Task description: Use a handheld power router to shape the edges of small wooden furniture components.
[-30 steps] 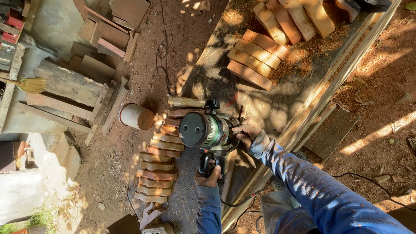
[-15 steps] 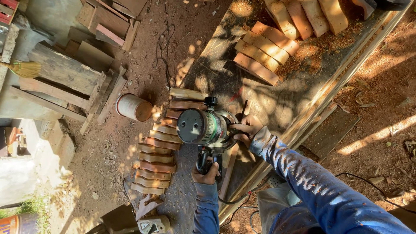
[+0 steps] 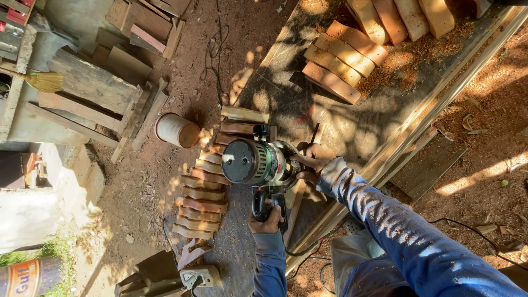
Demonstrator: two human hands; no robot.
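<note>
A dusty workbench (image 3: 308, 110), strewn with sawdust, is seen over a dirt floor (image 3: 165, 187) in dappled sunlight. A power router (image 3: 253, 162) is held on the bench beside stacked curved wooden pieces (image 3: 202, 201), its handles clamped by the left hand (image 3: 267, 220) and the right hand (image 3: 311, 162), set apart.

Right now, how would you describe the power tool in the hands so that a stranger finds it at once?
Start at the long workbench. At its near end, beside a row of curved wooden pieces, sits the router. Alone among the wood, it is a dark round motor, with left hand and right hand on it.
</note>
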